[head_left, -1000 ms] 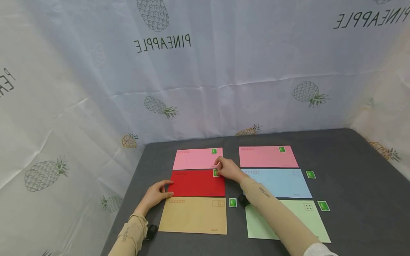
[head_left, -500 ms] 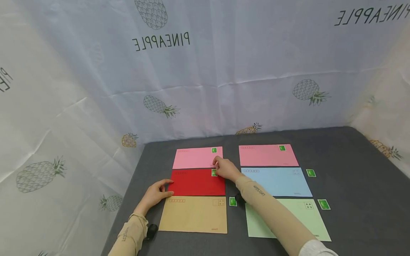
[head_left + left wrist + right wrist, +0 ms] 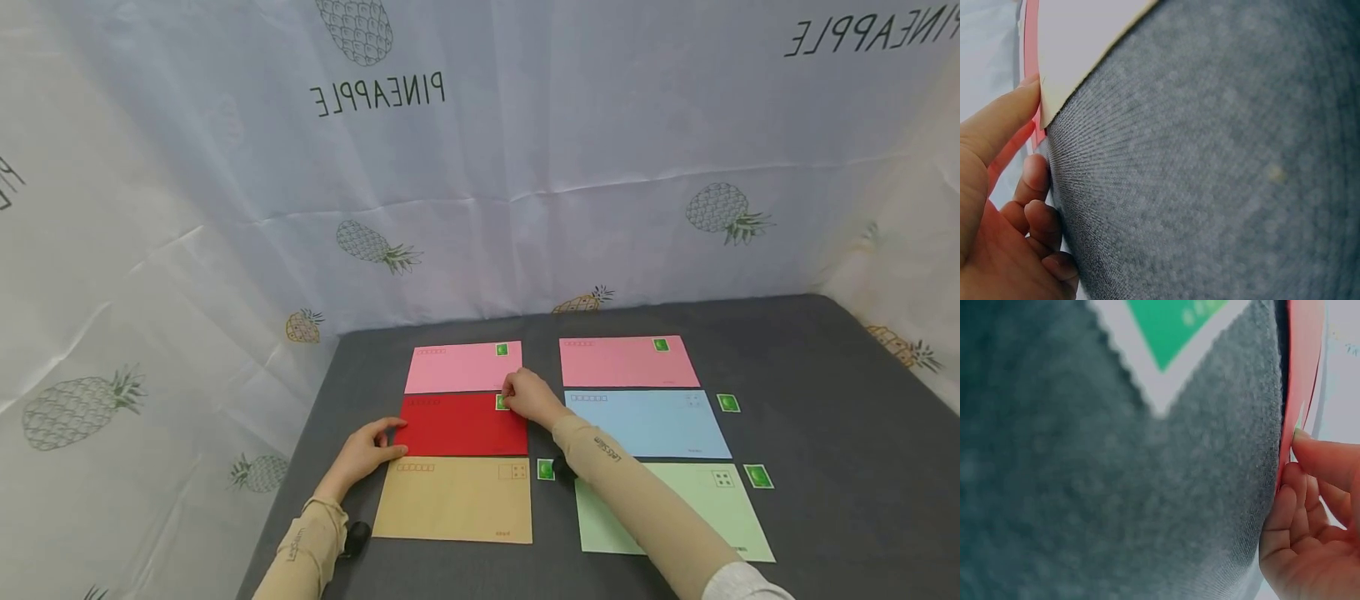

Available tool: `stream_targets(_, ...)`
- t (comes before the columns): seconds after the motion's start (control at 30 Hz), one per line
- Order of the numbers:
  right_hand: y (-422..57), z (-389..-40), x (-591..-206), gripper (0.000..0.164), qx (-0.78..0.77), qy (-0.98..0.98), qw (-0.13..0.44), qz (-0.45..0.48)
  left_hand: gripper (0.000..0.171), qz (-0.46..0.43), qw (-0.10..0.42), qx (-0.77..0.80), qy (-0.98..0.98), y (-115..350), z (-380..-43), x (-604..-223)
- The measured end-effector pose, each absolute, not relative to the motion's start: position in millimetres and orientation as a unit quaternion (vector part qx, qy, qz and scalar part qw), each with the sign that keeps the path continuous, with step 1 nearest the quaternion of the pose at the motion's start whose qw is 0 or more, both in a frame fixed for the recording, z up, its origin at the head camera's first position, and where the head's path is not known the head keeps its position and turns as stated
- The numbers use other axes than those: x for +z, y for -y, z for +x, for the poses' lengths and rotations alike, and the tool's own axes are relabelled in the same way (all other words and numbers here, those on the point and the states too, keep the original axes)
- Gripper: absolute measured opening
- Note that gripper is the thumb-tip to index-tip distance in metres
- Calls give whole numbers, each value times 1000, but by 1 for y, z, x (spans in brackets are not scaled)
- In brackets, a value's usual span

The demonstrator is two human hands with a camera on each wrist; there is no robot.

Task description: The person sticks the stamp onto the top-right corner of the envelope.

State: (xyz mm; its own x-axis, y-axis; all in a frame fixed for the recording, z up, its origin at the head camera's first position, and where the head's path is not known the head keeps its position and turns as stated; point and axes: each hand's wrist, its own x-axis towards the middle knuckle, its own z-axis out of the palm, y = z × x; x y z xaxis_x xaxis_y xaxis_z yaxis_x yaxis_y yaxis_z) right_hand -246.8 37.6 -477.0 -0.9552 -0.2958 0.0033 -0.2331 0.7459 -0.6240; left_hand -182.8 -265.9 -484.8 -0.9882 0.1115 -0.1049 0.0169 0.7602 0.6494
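Observation:
My right hand [image 3: 534, 396] is at the upper right corner of a red envelope [image 3: 450, 433], pinching the edge of a green postage stamp [image 3: 499, 402] that lies over that corner. In the right wrist view the thumb [image 3: 1325, 456] presses by the stamp and the other fingers curl beneath. On the envelope's left edge rests my left hand [image 3: 366, 454], thumb and forefinger spread along it. The left wrist view has the thumb [image 3: 1007, 119] reaching straight onto the edge, near the corner of a tan envelope [image 3: 1085, 44], with the remaining fingers loosely bent.
Pink envelopes [image 3: 442, 371] [image 3: 622, 363] at the back each bear a stamp. Blue [image 3: 645, 429] and light green [image 3: 690, 492] envelopes lie right, partly under my right arm. Loose stamps [image 3: 545, 469] [image 3: 728, 403] [image 3: 758, 476] lie on the grey cloth [image 3: 847, 417].
The stamp on the red envelope has shifted slightly left along with my right fingers, closer over the corner. My left hand stays at the envelope's left edge.

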Motion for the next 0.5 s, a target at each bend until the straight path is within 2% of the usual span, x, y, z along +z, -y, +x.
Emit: stream_targets(0.5,-44,-244,-474,10,-310,-935,75,-156,41,38,65,340,-937,266,-184,-486)
